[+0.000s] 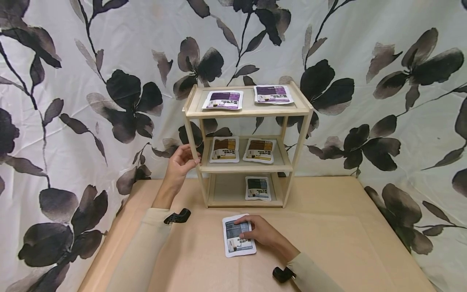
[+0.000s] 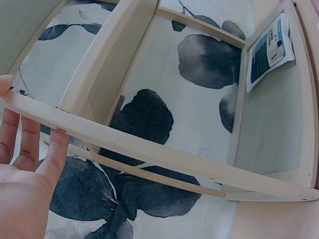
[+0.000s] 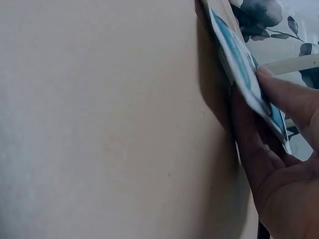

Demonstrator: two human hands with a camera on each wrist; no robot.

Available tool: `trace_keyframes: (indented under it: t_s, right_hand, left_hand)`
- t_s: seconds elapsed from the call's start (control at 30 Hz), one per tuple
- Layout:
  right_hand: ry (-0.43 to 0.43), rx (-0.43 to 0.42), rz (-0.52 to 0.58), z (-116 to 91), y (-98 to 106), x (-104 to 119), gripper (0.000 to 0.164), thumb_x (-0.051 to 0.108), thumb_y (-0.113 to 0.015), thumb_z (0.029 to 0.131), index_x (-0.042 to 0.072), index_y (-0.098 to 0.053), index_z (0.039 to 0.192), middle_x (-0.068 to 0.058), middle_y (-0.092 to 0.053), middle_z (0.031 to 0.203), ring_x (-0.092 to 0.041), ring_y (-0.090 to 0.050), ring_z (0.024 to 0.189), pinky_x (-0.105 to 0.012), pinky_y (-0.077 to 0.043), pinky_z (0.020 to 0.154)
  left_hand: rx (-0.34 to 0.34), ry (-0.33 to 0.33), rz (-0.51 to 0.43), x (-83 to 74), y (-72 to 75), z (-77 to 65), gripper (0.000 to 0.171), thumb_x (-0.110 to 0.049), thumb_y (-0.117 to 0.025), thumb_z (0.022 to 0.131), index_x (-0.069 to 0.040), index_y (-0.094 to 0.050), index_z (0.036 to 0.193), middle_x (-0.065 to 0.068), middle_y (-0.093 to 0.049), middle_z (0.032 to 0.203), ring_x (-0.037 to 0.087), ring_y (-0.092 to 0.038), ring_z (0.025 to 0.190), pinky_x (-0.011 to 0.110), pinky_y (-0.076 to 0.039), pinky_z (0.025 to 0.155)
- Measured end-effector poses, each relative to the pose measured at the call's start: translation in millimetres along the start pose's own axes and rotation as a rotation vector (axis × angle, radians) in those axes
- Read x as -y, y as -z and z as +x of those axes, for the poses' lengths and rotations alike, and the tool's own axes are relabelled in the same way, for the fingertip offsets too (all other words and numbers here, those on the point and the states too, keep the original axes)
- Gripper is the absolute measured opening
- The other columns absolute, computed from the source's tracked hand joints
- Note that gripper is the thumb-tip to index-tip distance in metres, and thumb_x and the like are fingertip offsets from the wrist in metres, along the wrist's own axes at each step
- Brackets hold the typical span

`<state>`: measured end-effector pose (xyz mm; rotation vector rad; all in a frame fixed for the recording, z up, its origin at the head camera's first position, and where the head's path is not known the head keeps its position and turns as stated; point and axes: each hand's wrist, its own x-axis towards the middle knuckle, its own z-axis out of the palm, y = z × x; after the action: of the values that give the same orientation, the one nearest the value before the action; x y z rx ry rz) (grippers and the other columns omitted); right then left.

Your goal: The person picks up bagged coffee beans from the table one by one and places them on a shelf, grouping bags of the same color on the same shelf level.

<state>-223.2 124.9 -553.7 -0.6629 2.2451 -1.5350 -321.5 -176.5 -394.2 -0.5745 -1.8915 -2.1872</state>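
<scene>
A blue-grey packet (image 1: pixel 235 243) lies on the tan table (image 1: pixel 328 227) in front of a wooden three-tier shelf (image 1: pixel 248 111). My right hand (image 1: pixel 248 229) pinches the packet's right edge. In the right wrist view the thumb lies on top of the packet (image 3: pixel 234 47), the fingers of that hand (image 3: pixel 254 97) are under it, and the edge is raised off the table (image 3: pixel 99 124). My left hand (image 1: pixel 189 158) grips the shelf's left front post at the height of the middle tier. In the left wrist view this hand (image 2: pixel 32 109) has the post (image 2: pixel 149 149) between thumb and fingers.
Two purple packets (image 1: pixel 223 99) (image 1: pixel 272 94) lie on the top tier and two brown ones (image 1: pixel 224 149) (image 1: pixel 260 150) on the middle. One blue-grey packet (image 1: pixel 258 187) (image 2: pixel 271 50) lies at the right of the bottom tier. A flowered curtain (image 1: pixel 73 81) hangs close behind the shelf.
</scene>
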Motion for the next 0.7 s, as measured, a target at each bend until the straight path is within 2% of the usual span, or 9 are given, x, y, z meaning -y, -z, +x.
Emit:
trace_keyframes:
  t_s: [0.23,0.43,0.57,0.7]
  right_hand:
    - [0.045,0.032,0.054,-2,4,-6,0.041,0.006,-0.079,0.087,0.000,-0.067,0.126,-0.018,-0.065,0.128,-0.032,-0.061,0.114,-0.025,-0.051,0.095]
    - [0.013,0.097,0.173,-5,8,-6,0.039,-0.002,-0.070,0.092,-0.006,-0.061,0.130,-0.027,-0.057,0.134,-0.031,-0.064,0.107,-0.020,-0.056,0.083]
    - [-0.004,0.109,0.234,-6,10,-4,0.041,-0.004,-0.067,0.092,-0.008,-0.058,0.132,-0.031,-0.055,0.135,-0.028,-0.065,0.102,-0.021,-0.058,0.079]
    - [-0.002,0.082,0.220,-7,13,-4,0.041,-0.002,-0.070,0.092,-0.007,-0.060,0.131,-0.029,-0.057,0.132,-0.023,-0.065,0.100,-0.022,-0.058,0.080]
  left_hand:
    - [-0.001,0.002,0.017,1.0,1.7,0.2,0.041,0.011,-0.067,0.089,-0.017,-0.063,0.120,0.023,-0.061,0.111,0.029,-0.060,0.101,0.025,-0.060,0.084]
    - [0.001,0.009,0.011,0.3,1.0,0.6,0.041,0.010,-0.067,0.090,-0.017,-0.063,0.120,0.021,-0.061,0.111,0.032,-0.060,0.103,0.027,-0.060,0.085]
    - [-0.001,0.021,0.012,0.0,0.1,0.1,0.041,0.010,-0.066,0.090,-0.016,-0.063,0.120,0.017,-0.062,0.111,0.025,-0.061,0.102,0.030,-0.061,0.086]
    - [-0.002,0.029,0.015,-0.2,-0.3,-0.3,0.041,0.010,-0.066,0.090,-0.017,-0.062,0.120,0.011,-0.063,0.109,0.019,-0.062,0.100,0.033,-0.061,0.087]
